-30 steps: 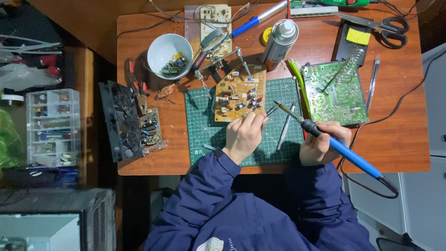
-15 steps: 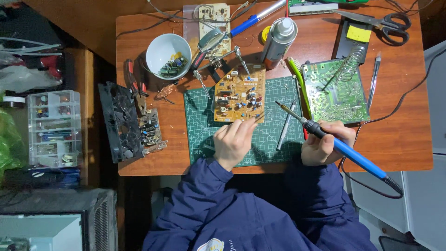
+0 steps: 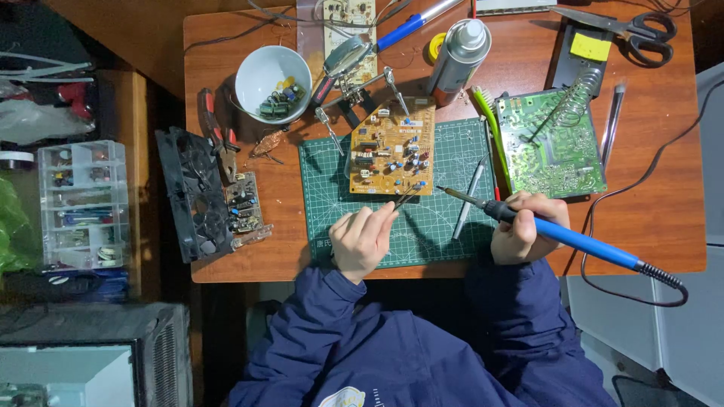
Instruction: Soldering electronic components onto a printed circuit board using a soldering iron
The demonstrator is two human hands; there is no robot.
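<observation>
Head view: wooden desk [image 3: 249, 249], green cutting mat [image 3: 437, 226], cluttered.

Head camera looks straight down, fairly high, over the wooden table [image 3: 241, 249].

Even overhead light is falling on the wooden table [image 3: 256, 256], glare is showing on the spray can [image 3: 457, 53] and white bowl [image 3: 264, 71], surroundings are sitting dim, shadows short, focus sharp, edges slightly soft.
</observation>
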